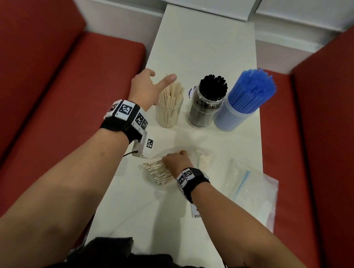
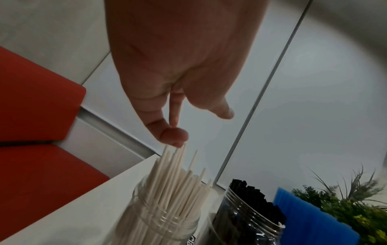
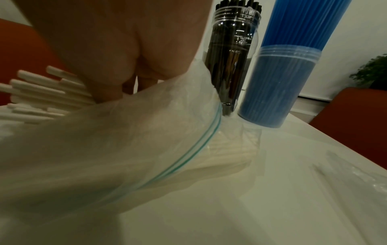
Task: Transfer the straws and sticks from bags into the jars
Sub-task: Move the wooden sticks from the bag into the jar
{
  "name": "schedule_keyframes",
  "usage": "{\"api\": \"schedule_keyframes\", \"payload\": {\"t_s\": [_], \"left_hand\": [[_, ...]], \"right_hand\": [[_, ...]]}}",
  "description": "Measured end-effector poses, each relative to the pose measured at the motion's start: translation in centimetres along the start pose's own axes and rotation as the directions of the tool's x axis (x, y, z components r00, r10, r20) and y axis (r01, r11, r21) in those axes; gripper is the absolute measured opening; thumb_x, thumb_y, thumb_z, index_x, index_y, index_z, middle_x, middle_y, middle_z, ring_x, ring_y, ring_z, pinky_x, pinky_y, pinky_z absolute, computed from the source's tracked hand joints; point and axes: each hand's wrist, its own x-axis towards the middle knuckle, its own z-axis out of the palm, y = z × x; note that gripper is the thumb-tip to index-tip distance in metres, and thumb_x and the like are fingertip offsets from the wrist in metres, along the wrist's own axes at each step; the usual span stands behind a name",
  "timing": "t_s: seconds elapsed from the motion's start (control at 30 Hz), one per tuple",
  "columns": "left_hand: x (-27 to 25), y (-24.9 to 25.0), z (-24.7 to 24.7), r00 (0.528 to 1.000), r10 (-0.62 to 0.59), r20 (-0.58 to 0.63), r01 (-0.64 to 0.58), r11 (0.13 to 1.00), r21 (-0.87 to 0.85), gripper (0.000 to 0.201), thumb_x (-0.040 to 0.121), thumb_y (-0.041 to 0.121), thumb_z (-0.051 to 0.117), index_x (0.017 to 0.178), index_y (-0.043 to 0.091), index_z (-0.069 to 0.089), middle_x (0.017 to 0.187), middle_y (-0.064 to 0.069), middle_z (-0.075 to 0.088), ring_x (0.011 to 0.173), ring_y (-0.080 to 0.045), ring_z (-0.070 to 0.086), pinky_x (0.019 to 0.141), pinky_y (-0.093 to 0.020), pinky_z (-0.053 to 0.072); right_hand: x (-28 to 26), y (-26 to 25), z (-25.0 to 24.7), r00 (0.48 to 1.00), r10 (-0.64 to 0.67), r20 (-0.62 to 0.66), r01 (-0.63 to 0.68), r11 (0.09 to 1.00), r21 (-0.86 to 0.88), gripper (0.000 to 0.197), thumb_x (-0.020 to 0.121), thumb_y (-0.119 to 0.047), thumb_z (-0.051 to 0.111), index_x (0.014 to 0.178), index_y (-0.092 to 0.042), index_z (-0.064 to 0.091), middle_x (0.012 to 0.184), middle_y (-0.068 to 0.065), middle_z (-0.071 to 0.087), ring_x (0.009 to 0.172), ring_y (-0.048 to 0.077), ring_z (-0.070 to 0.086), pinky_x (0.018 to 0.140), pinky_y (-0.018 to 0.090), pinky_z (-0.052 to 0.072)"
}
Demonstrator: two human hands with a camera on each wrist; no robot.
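Observation:
Three clear jars stand in a row on the white table [image 1: 206, 54]. The left jar [image 1: 169, 111] holds wooden sticks [image 2: 173, 179], the middle jar [image 1: 205, 106] black straws, the right jar [image 1: 237, 114] blue straws. My left hand [image 1: 158, 81] hovers over the stick jar with fingers spread and holds nothing; its fingertip [image 2: 173, 137] is just above the stick tips. My right hand [image 1: 177, 159] lies nearer me and grips a bundle of pale sticks [image 1: 158, 171] through a clear zip bag [image 3: 146, 132]. The stick ends poke out to the left. Its fingertips are hidden.
Empty clear zip bags [image 1: 251, 187] lie at the table's right edge. Red bench seats [image 1: 51, 108] flank the narrow table on both sides. A green plant [image 2: 345, 207] shows behind the jars. A white wall panel closes the far end.

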Motion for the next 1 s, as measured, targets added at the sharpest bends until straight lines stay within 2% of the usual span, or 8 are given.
{"api": "schedule_keyframes", "payload": {"t_s": [0.1,0.23,0.4,0.5,0.67,0.77,0.87,1.0], "left_hand": [[-1.5,-1.1,-1.4,0.993,0.034,-0.114,-0.034,0.999,0.004,0.065,0.084,0.073,0.06,0.105,0.012,0.067,0.097,-0.003,0.069,0.077,-0.013,0.069,0.068,-0.029,0.058],[-4.1,-3.6,-2.6,0.971,0.013,-0.24,-0.047,0.99,-0.135,0.054,0.095,0.062,0.049,0.084,0.014,0.071,0.071,0.0,0.07,0.048,-0.005,0.059,0.055,-0.022,0.05],[-7.3,-7.1,-2.5,0.986,-0.153,-0.072,0.112,0.912,-0.395,0.036,0.103,0.03,0.052,0.081,0.007,0.069,0.07,-0.007,0.065,0.05,-0.015,0.054,0.044,-0.026,0.04],[-9.0,-8.1,-1.7,0.962,-0.263,0.073,0.27,0.875,-0.402,0.033,0.104,0.023,0.051,0.081,0.007,0.067,0.074,-0.008,0.061,0.055,-0.017,0.056,0.045,-0.022,0.047],[-11.5,-7.7,-0.2,0.715,-0.415,0.562,0.675,0.619,-0.402,0.048,0.106,0.043,0.044,0.112,-0.002,0.061,0.109,-0.019,0.068,0.095,-0.034,0.069,0.079,-0.043,0.059],[-12.9,-6.9,0.8,0.55,-0.253,0.796,0.822,0.335,-0.461,0.065,0.105,0.049,0.041,0.115,-0.012,0.062,0.118,-0.028,0.067,0.106,-0.044,0.068,0.085,-0.054,0.058],[-13.6,-5.7,1.0,0.525,-0.141,0.839,0.849,0.155,-0.505,0.053,0.101,0.033,0.054,0.097,-0.017,0.072,0.103,-0.029,0.071,0.094,-0.041,0.073,0.073,-0.05,0.063],[-14.2,-4.3,1.0,0.512,-0.107,0.852,0.854,0.172,-0.491,0.027,0.084,0.013,0.066,0.092,-0.013,0.07,0.094,-0.023,0.069,0.084,-0.035,0.075,0.066,-0.04,0.064]], "right_hand": [[-0.6,0.0,-0.4,1.0,-0.011,-0.011,0.013,0.993,0.119,0.025,0.101,-0.008,0.045,0.121,-0.006,0.059,0.123,0.016,0.063,0.114,0.032,0.06,0.1,0.037,0.038],[-2.0,-0.3,-1.8,1.0,0.002,-0.025,0.007,0.949,0.316,0.03,0.101,-0.006,0.044,0.13,-0.001,0.05,0.126,0.024,0.058,0.113,0.035,0.06,0.092,0.037,0.044],[-4.5,-0.4,-4.8,0.957,0.123,-0.262,0.047,0.827,0.561,0.016,0.099,-0.001,0.044,0.111,-0.005,0.055,0.109,0.016,0.065,0.094,0.031,0.061,0.076,0.034,0.041],[-6.6,0.2,-7.3,0.864,0.289,-0.413,0.151,0.633,0.759,0.017,0.101,-0.006,0.042,0.108,-0.009,0.057,0.102,0.006,0.068,0.093,0.023,0.062,0.082,0.031,0.046],[-10.6,0.2,-12.7,0.722,0.374,-0.582,0.524,0.254,0.813,0.014,0.104,-0.013,0.043,0.102,-0.022,0.054,0.085,-0.008,0.069,0.094,0.018,0.068,0.097,0.043,0.052],[-12.1,-0.7,-14.3,0.721,0.34,-0.603,0.612,0.094,0.785,0.012,0.105,-0.009,0.043,0.105,-0.017,0.051,0.082,-0.006,0.069,0.098,0.027,0.067,0.102,0.054,0.05],[-13.3,-1.8,-14.7,0.74,0.31,-0.597,0.624,0.015,0.781,0.008,0.105,-0.004,0.043,0.11,-0.008,0.047,0.086,0.006,0.064,0.092,0.029,0.068,0.097,0.052,0.053],[-14.4,-2.6,-15.0,0.75,0.33,-0.573,0.635,-0.118,0.764,0.016,0.097,-0.002,0.058,0.102,-0.013,0.048,0.082,0.01,0.06,0.078,0.024,0.067,0.079,0.037,0.056]]}}
